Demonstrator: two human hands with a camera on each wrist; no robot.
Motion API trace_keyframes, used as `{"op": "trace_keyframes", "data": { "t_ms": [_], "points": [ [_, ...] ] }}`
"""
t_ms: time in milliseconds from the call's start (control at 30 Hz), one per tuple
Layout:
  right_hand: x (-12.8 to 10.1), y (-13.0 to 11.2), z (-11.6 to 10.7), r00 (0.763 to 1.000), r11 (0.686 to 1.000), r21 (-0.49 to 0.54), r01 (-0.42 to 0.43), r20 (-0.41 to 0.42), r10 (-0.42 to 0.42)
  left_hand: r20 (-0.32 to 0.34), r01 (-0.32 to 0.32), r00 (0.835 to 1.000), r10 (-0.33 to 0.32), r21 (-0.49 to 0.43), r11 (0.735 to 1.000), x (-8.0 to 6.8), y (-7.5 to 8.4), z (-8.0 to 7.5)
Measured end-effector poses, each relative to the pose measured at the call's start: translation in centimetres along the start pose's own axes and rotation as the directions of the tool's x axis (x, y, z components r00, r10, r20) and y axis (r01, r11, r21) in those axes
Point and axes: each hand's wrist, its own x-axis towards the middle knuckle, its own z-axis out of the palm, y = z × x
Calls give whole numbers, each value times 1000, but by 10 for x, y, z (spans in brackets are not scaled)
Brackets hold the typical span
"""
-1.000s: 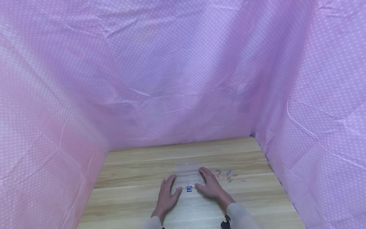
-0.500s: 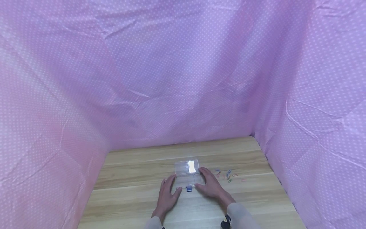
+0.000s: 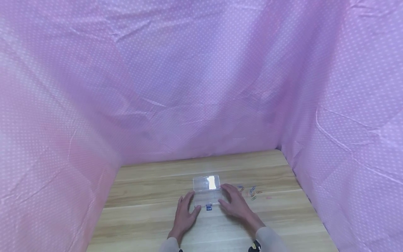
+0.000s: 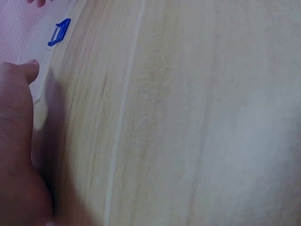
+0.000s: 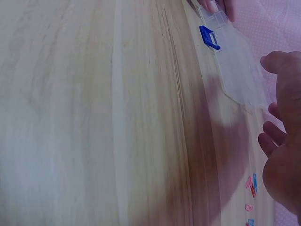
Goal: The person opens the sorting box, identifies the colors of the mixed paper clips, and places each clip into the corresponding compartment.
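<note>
Clear box (image 3: 203, 198), lower centre, is likely light, stiff, slippery; best held at both ends; left hand (image 3: 184, 216) grips one; right hand (image 3: 235, 204) spreads wide beside the other.

"What does the person have on?"

"Light, greyish off-white sleeves: the left sleeve (image 3: 169, 245) and the right sleeve (image 3: 271, 240) look alike, plain in colour, and both reach down to the wrists."

"And the hands themselves?"

"Bare, the left hand (image 3: 184, 216) and the right hand (image 3: 236, 206) alike."

"Is that something dark by the right sleeve?"

"Yes, a small black piece (image 3: 254, 246) with a yellowish patch on it. By the left one there's just a sliver of black (image 3: 180, 250), too little to make out"
</note>
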Motion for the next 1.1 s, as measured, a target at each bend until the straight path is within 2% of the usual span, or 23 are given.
{"op": "trace_keyframes", "data": {
  "t_ms": [133,300,500,867,1100],
  "points": [
    [-7,3,-8,1000,999,-31,12,-20,-12,6,13,1000,-13,6,1000,0,1,-1],
    [-15,13,-18,998,995,-101,26,-61,-32,5,6,1000,-6,26,1000,1,2,-2],
    [-22,27,-32,994,991,-133,34,-98,-47,3,-6,1000,6,34,999,2,2,-2],
    [-36,53,-59,966,975,-203,88,-222,-133,4,10,1000,-10,40,999,1,3,-1],
    [-46,68,-74,975,985,-172,7,-219,-45,-1,-7,1000,7,27,1000,0,3,0]
  ]
}}
